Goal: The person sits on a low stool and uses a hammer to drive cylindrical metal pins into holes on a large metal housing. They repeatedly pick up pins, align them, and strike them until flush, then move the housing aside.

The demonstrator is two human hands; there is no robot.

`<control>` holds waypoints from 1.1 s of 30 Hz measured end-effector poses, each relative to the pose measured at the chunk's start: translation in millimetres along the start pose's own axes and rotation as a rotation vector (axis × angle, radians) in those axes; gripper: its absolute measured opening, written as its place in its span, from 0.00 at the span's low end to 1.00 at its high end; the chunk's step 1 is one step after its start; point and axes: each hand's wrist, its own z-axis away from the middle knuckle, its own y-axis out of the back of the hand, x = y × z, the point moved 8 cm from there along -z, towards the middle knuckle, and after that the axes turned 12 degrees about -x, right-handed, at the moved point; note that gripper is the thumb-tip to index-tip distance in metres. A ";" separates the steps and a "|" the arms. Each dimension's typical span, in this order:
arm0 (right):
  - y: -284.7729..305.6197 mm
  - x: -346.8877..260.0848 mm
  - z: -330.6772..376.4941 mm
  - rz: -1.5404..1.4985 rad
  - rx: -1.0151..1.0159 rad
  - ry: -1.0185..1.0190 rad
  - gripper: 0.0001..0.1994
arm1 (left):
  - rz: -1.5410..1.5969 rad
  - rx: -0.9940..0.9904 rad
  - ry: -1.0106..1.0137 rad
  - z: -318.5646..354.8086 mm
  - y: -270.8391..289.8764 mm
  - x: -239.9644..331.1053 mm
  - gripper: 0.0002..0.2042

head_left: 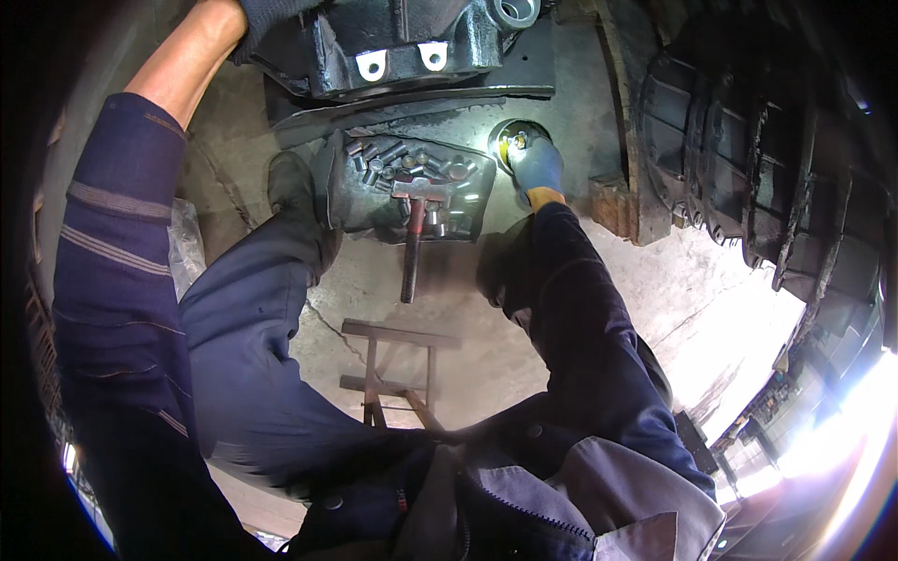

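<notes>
My left hand [269,13], in a dark knitted glove, is at the top edge beside a large dark metal casting [407,70]; its fingers are partly cut off. My right hand [538,168], in a blue-grey glove with a yellow cuff, reaches to a round dark container [497,137] on the floor. Something yellow and shiny shows by its fingertips, too small to name. Those fingers are mostly hidden. Left of that hand lies a dark tray [374,217] with several short metal cylinders [379,168]. A hammer [412,245] rests across the tray, its handle toward me.
The casting has two light lugs and stands on a dark plate [538,65]. Ribbed dark castings [748,140] stand at the right, near a wooden block [610,206]. A small metal-framed stand [400,335] is on the floor between my legs. Clear plastic [185,238] lies at the left.
</notes>
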 end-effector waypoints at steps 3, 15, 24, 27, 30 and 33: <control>-1.0 -2.2 -1.5 0.005 -0.021 -0.012 0.22 | 0.027 -0.007 0.002 1.4 -0.5 2.5 0.27; 0.1 1.2 -4.5 -0.049 -0.038 -0.059 0.22 | 0.009 -0.009 -0.022 -3.2 -2.1 -0.4 0.26; 51.8 15.1 28.4 -0.191 0.086 -0.005 0.22 | -0.031 -0.054 -0.151 -11.1 -4.9 -5.7 0.35; 111.3 -7.2 54.3 -0.186 0.210 0.214 0.21 | 0.154 -0.007 -0.135 -19.7 -4.8 -20.3 0.39; 174.8 -37.7 83.0 -0.381 0.275 0.393 0.18 | -0.006 -0.040 -0.088 -29.7 -11.3 -28.4 0.33; 230.1 -71.5 115.6 -0.500 0.315 0.474 0.16 | 0.036 0.012 -0.089 -30.4 -10.2 -30.4 0.41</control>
